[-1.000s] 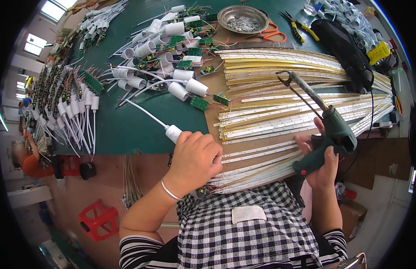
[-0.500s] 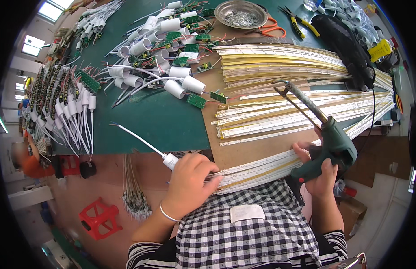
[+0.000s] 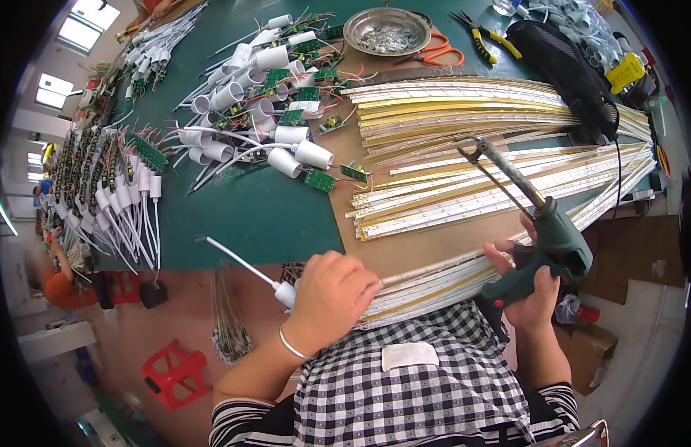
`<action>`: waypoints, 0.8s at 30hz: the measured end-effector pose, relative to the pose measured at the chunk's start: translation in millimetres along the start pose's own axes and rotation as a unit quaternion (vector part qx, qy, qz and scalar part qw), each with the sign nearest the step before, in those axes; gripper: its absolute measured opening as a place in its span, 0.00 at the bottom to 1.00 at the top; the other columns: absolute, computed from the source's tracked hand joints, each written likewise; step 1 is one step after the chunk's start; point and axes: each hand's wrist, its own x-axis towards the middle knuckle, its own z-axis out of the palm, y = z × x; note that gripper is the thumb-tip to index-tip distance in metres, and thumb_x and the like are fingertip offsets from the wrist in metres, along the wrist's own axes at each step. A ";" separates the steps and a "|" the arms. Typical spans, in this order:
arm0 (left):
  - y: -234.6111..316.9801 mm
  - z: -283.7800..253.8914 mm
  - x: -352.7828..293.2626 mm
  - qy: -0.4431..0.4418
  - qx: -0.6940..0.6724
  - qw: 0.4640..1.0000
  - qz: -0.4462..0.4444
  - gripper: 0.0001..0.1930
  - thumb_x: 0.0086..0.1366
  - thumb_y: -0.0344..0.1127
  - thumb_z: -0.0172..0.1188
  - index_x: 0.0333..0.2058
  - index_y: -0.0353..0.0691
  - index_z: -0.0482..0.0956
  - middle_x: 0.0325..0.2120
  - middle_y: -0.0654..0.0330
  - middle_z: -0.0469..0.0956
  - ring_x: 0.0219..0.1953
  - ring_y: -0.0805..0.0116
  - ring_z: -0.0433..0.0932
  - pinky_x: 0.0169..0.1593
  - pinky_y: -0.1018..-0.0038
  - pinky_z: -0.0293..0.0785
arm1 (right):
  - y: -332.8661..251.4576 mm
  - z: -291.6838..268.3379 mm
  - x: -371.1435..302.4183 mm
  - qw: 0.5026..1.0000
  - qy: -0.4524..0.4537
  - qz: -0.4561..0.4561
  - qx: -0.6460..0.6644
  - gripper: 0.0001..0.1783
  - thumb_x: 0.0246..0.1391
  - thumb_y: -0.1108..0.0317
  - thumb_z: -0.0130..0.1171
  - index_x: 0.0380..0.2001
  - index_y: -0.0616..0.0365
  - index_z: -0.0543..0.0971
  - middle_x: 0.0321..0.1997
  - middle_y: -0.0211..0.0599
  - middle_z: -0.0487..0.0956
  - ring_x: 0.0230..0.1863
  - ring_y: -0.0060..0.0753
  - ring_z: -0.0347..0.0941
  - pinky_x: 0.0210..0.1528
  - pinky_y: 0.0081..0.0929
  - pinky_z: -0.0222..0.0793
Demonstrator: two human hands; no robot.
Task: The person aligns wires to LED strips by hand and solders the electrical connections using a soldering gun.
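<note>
My left hand (image 3: 334,298) is closed at the left end of a bundle of LED strips (image 3: 435,287) along the table's near edge. A white cap (image 3: 285,293) with a white cable (image 3: 241,261) sticks out from the left side of that hand; the part inside my fingers is hidden. My right hand (image 3: 535,302) grips the handle of a dark green soldering gun (image 3: 558,238). Its long metal tip (image 3: 468,145) points to the upper left, above more LED strips (image 3: 442,190) on a brown board (image 3: 375,257).
White caps with cables and green circuit boards (image 3: 260,112) are heaped at the back. A metal bowl (image 3: 386,31) of scraps, orange-handled scissors (image 3: 442,52) and yellow-black pliers (image 3: 483,37) lie beyond the strips. A red stool (image 3: 178,372) stands on the floor; a co-worker's orange sleeve (image 3: 66,287) shows far left.
My left hand has shifted slightly right, its fingers now curled further over the strip ends. The white cable's free end has dropped lower. My right hand and the soldering gun stay nearly still.
</note>
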 end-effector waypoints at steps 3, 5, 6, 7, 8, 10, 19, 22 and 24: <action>-7.5 -7.6 -1.5 -0.047 -0.051 0.998 0.001 0.04 0.50 0.32 0.65 0.24 0.43 0.79 0.25 0.63 0.74 0.30 0.61 0.72 0.36 0.67 0.66 | 0.5 -0.1 1.7 1.000 0.006 -0.018 0.010 0.42 0.56 0.49 0.54 0.66 0.57 0.50 0.68 0.47 0.54 0.54 0.40 0.70 0.57 0.54 0.68; -15.9 -25.8 21.8 0.038 0.027 0.998 0.044 0.05 0.49 0.33 0.65 0.27 0.43 0.80 0.26 0.61 0.75 0.33 0.60 0.72 0.35 0.67 0.67 | 0.5 1.4 2.9 0.999 0.007 -0.029 0.033 0.41 0.57 0.50 0.54 0.66 0.57 0.50 0.67 0.45 0.55 0.53 0.40 0.71 0.57 0.54 0.69; -19.4 -30.2 36.3 0.101 0.042 0.993 0.051 0.06 0.49 0.34 0.66 0.28 0.44 0.80 0.27 0.61 0.75 0.34 0.60 0.72 0.38 0.67 0.66 | -0.1 1.9 2.1 0.999 0.009 -0.031 0.033 0.41 0.57 0.50 0.54 0.66 0.57 0.50 0.67 0.45 0.55 0.53 0.40 0.71 0.57 0.54 0.69; -22.1 -34.0 50.6 0.163 0.057 0.983 0.060 0.08 0.49 0.34 0.66 0.30 0.44 0.80 0.28 0.61 0.75 0.34 0.59 0.72 0.40 0.67 0.66 | -0.9 2.3 1.4 0.999 0.007 -0.038 0.032 0.41 0.57 0.50 0.54 0.66 0.57 0.50 0.67 0.45 0.56 0.53 0.39 0.71 0.57 0.54 0.69; -21.1 -36.1 63.0 0.163 0.058 0.983 0.061 0.08 0.49 0.34 0.66 0.30 0.44 0.80 0.28 0.61 0.75 0.34 0.59 0.72 0.40 0.67 0.66 | -0.5 2.6 1.4 0.999 0.003 -0.044 0.031 0.41 0.57 0.50 0.53 0.65 0.58 0.50 0.67 0.45 0.56 0.52 0.38 0.72 0.57 0.54 0.69; -16.5 -37.3 84.7 0.164 0.151 0.970 0.097 0.10 0.49 0.33 0.66 0.31 0.45 0.80 0.29 0.63 0.76 0.35 0.62 0.72 0.44 0.67 0.64 | 0.0 3.5 -0.4 0.998 0.006 -0.052 0.031 0.41 0.57 0.50 0.53 0.65 0.58 0.50 0.67 0.44 0.56 0.52 0.37 0.72 0.56 0.53 0.69; -28.5 -23.8 111.5 0.006 0.358 0.916 0.179 0.05 0.51 0.32 0.62 0.29 0.45 0.81 0.24 0.68 0.76 0.33 0.69 0.73 0.44 0.67 0.64 | 0.1 6.5 -7.1 0.999 0.007 -0.046 0.023 0.41 0.58 0.48 0.53 0.65 0.59 0.51 0.67 0.44 0.56 0.50 0.36 0.72 0.56 0.54 0.69; -29.2 -38.8 107.4 0.060 0.242 0.955 0.160 0.05 0.51 0.31 0.63 0.29 0.45 0.80 0.22 0.66 0.75 0.30 0.68 0.73 0.40 0.68 0.63 | 0.9 8.1 -8.9 0.999 -0.004 -0.039 0.026 0.41 0.58 0.48 0.52 0.65 0.60 0.51 0.68 0.43 0.56 0.50 0.36 0.72 0.54 0.54 0.70; -23.9 -45.1 90.1 0.078 0.184 0.970 0.139 0.03 0.51 0.31 0.60 0.27 0.45 0.79 0.20 0.66 0.74 0.28 0.69 0.73 0.39 0.69 0.63 | 2.1 6.8 -11.3 0.999 -0.002 -0.034 0.027 0.41 0.58 0.48 0.52 0.65 0.60 0.51 0.68 0.43 0.56 0.49 0.37 0.72 0.54 0.54 0.71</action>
